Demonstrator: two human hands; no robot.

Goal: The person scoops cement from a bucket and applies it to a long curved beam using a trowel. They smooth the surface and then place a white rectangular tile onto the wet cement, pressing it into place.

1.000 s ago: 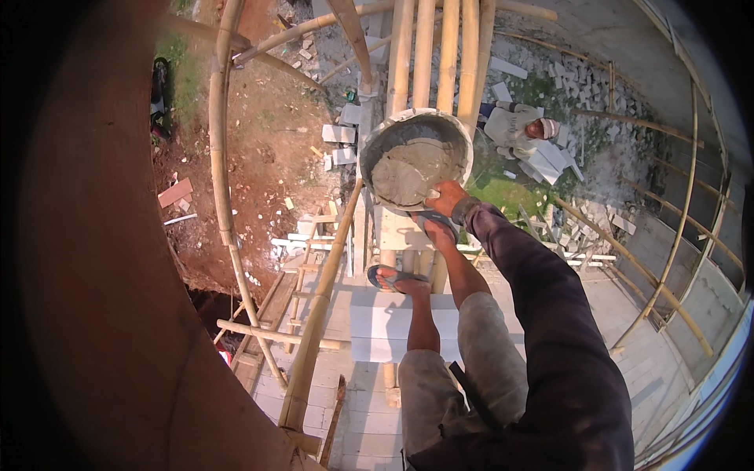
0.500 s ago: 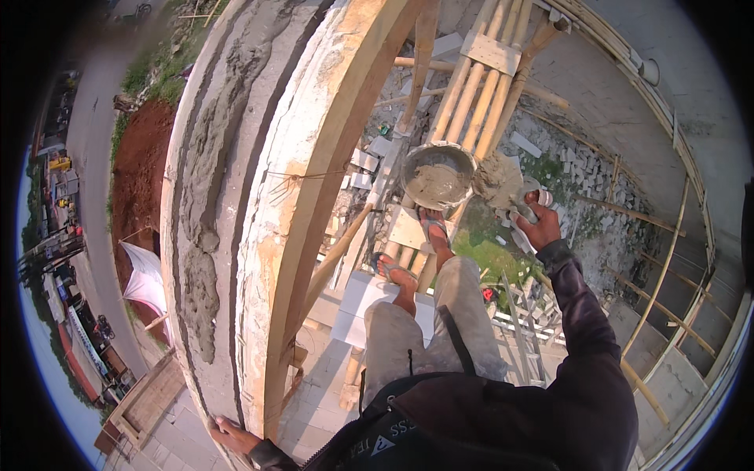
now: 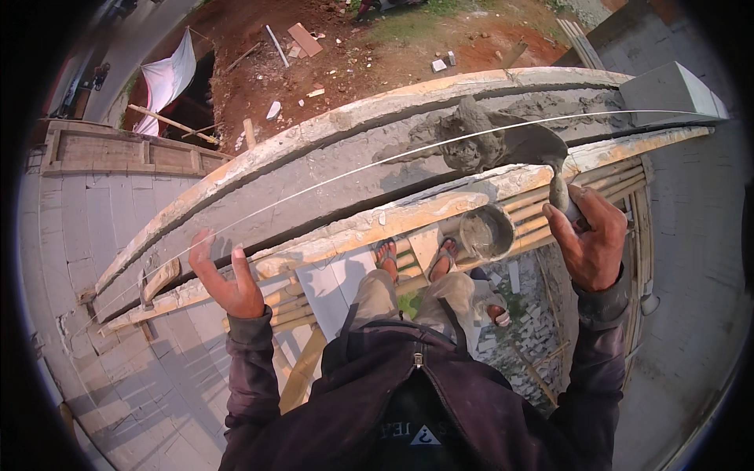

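My right hand (image 3: pixel 589 235) grips the handle of a trowel (image 3: pixel 534 145). Its blade, heaped with grey mortar (image 3: pixel 471 141), is over a long concrete channel (image 3: pixel 298 224) edged by pale, crusted boards. A thin white string (image 3: pixel 330 184) stretches along the channel. My left hand (image 3: pixel 232 279) is open beside the channel's left part, fingers apart near the string and holding nothing. A round bucket (image 3: pixel 487 231) with mortar in it sits below the channel, by my sandalled feet. A pale block (image 3: pixel 667 94) rests at the channel's right end.
My feet stand on bamboo poles and boards (image 3: pixel 428 247) high above ground. A co-worker (image 3: pixel 496 314) is below among rubble (image 3: pixel 510 353). Beyond the channel lie red dirt (image 3: pixel 275 71), scattered pieces and a white hanging sheet (image 3: pixel 169 78). A block wall top (image 3: pixel 102 220) is at left.
The view has swung from bucket and platform onto the channel. My right hand has brought the mortar-loaded trowel up from the bucket over the channel. My left hand has come off the edge.
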